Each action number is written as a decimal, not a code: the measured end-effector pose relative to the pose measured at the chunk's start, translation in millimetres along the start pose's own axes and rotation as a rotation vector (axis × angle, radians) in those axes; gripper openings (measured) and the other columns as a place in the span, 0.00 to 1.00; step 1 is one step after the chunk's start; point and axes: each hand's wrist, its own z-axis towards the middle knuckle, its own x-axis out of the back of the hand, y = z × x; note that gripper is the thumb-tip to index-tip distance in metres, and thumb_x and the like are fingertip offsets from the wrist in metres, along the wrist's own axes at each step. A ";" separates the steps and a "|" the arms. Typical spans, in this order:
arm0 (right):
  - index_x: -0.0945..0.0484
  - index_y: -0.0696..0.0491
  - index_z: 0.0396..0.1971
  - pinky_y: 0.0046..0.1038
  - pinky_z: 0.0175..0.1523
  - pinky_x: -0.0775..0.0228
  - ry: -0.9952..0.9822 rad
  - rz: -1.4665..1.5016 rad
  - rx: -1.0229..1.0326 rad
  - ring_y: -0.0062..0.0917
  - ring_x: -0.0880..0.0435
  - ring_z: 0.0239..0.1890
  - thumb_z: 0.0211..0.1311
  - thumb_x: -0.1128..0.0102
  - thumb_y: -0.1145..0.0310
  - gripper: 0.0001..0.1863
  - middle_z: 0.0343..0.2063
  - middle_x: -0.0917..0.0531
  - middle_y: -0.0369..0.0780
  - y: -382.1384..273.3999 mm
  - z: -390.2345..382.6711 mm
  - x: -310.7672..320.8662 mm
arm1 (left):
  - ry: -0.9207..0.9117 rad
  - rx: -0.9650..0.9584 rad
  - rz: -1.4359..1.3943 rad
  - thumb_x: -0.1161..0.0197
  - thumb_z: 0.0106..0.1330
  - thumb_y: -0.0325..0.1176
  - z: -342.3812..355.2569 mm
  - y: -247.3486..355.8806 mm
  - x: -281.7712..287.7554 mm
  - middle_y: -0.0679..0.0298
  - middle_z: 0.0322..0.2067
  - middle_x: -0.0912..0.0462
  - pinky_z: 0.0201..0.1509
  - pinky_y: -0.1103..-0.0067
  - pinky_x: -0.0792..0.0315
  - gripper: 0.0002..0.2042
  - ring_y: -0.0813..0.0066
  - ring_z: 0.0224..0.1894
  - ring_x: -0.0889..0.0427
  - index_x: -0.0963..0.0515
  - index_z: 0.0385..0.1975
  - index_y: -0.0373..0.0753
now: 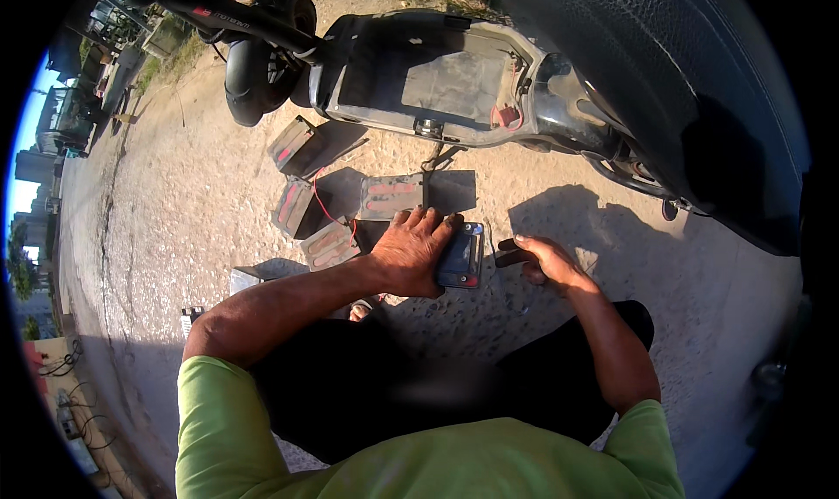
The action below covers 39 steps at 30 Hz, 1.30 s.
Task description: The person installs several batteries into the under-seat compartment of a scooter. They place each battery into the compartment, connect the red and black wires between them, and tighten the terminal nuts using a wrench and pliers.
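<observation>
My left hand (412,252) grips a dark block battery (463,259) on the ground in front of me. Its fingers spread over the far left side and its thumb is near the closer edge. Just right of that battery is my right hand (546,261), empty as far as I can see, with fingers loosely apart and pointing left. Beyond my left hand lie more batteries: one with reddish marks on top (391,197), another beside my forearm (330,244), and others farther left (293,206). A red wire (323,197) runs between some of them.
A black scooter (350,53) stands across the far side, its floor compartment (419,119) uncovered with a red connector (505,116) inside. The large black seat (673,79) overhangs the right. A pale box-like object (246,278) lies left of my forearm on the rough ground.
</observation>
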 end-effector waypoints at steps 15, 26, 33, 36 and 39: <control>0.15 0.48 0.43 0.23 0.32 0.40 0.217 -0.121 0.042 0.14 0.32 0.26 0.66 0.31 0.54 0.14 0.27 0.23 0.27 2.4 -21.7 11.7 | -0.010 -0.026 0.032 0.19 0.42 0.49 38.6 5.9 -8.0 0.43 0.61 0.33 0.73 0.56 0.39 0.57 0.42 0.66 0.33 0.44 0.74 0.38; 0.16 0.51 0.38 0.25 0.29 0.41 0.305 -0.175 0.032 0.15 0.34 0.24 0.68 0.32 0.56 0.14 0.27 0.19 0.30 -4.7 -27.1 15.3 | 0.025 -0.017 0.061 0.20 0.42 0.47 57.8 -11.9 -8.4 0.43 0.60 0.31 0.73 0.57 0.39 0.55 0.43 0.65 0.32 0.41 0.73 0.37; 0.16 0.53 0.39 0.23 0.35 0.35 0.435 -0.151 0.083 0.16 0.27 0.29 0.69 0.35 0.59 0.12 0.30 0.15 0.32 -13.4 -22.3 15.8 | 0.119 -0.005 0.023 0.19 0.42 0.45 67.0 -28.7 27.0 0.46 0.60 0.30 0.72 0.58 0.38 0.54 0.46 0.65 0.31 0.40 0.72 0.36; 0.15 0.54 0.42 0.23 0.37 0.33 0.407 -0.082 0.139 0.17 0.24 0.32 0.68 0.38 0.63 0.11 0.32 0.14 0.34 -14.6 -19.2 21.2 | 0.193 0.011 0.026 0.19 0.42 0.46 69.2 -38.0 40.3 0.46 0.60 0.30 0.73 0.57 0.38 0.55 0.46 0.66 0.31 0.41 0.72 0.37; 0.14 0.55 0.45 0.23 0.37 0.32 0.397 -0.055 0.175 0.17 0.23 0.32 0.69 0.42 0.67 0.12 0.33 0.13 0.36 -13.1 -14.0 22.4 | 0.264 0.038 0.047 0.16 0.37 0.50 73.2 -49.4 53.5 0.46 0.59 0.30 0.72 0.57 0.37 0.59 0.46 0.66 0.31 0.41 0.72 0.34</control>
